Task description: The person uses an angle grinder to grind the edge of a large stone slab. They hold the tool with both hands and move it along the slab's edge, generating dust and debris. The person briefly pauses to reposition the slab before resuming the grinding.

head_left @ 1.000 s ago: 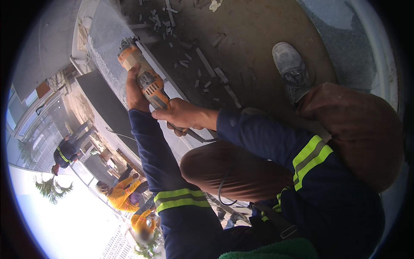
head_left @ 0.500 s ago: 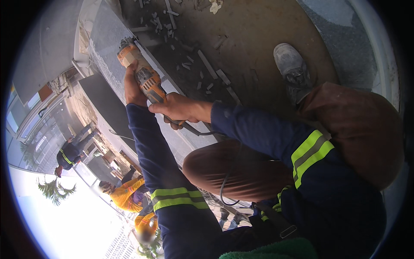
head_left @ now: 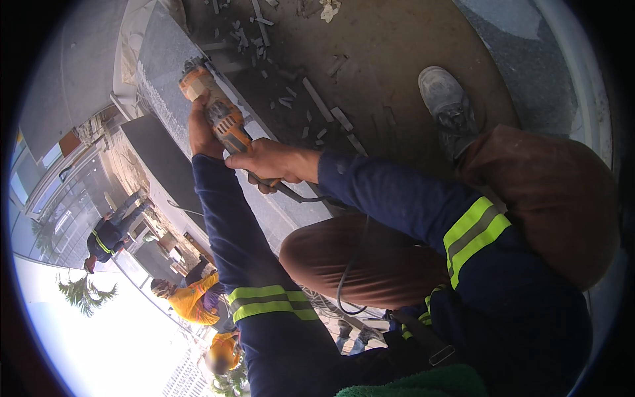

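An orange and black angle grinder (head_left: 228, 126) is in both my hands, its head against or just over the long edge of a pale grey slab (head_left: 162, 69). My left hand (head_left: 202, 132) wraps round the front of its body, close behind the head. Farther back, my right hand (head_left: 281, 161) grips the rear handle, where a dark cord (head_left: 301, 196) leaves the tool. The disc is hidden or too small to make out, so whether it touches the slab I cannot tell.
Broken strips (head_left: 317, 99) and small chips litter the dusty brown floor (head_left: 390, 40). My dusty shoe (head_left: 442, 92) stands on it. Off to the left are a person in dark clothes (head_left: 106, 238) and two in yellow, one nearer (head_left: 195, 301), one lower (head_left: 223, 351).
The grinder and both my hands have shifted slightly left, with the grip unchanged. The lower person in yellow has moved a little.
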The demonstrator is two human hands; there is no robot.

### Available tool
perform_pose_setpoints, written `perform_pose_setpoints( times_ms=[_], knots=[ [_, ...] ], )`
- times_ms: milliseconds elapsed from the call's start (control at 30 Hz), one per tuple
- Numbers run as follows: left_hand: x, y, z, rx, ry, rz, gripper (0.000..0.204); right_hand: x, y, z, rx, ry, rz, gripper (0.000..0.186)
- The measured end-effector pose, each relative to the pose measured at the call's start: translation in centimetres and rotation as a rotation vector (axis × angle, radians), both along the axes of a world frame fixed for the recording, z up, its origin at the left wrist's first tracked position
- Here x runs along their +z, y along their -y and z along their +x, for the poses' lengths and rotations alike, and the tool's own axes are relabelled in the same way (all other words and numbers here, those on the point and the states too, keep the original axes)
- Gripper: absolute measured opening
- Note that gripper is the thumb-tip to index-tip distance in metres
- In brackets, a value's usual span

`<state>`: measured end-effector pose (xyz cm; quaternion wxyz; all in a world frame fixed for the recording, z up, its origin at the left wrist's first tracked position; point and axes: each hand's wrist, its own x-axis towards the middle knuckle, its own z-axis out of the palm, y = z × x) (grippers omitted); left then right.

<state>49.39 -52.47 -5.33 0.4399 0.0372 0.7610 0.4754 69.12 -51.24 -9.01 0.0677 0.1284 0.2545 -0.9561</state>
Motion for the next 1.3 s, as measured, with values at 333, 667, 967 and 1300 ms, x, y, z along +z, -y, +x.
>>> perform_pose_setpoints(
  times_ms=[333,667,967,1300],
  knots=[
    [0.7,1.8,2.6,-0.007,-0.031,-0.003,0.040,0.9,2.2,2.4,-0.008,0.017,-0.027,0.045],
    [1.7,5.8,6.7,0.016,-0.043,0.018,0.040,1.6,6.0,6.0,0.025,0.027,0.013,0.046],
    [1.8,6.6,7.2,0.003,-0.037,0.046,0.045,1.9,6.5,6.9,0.010,0.010,0.006,0.048],
    [1.9,4.2,5.2,0.010,-0.057,0.028,0.048,2.4,4.0,5.0,0.014,0.018,-0.023,0.045]
  ],
)
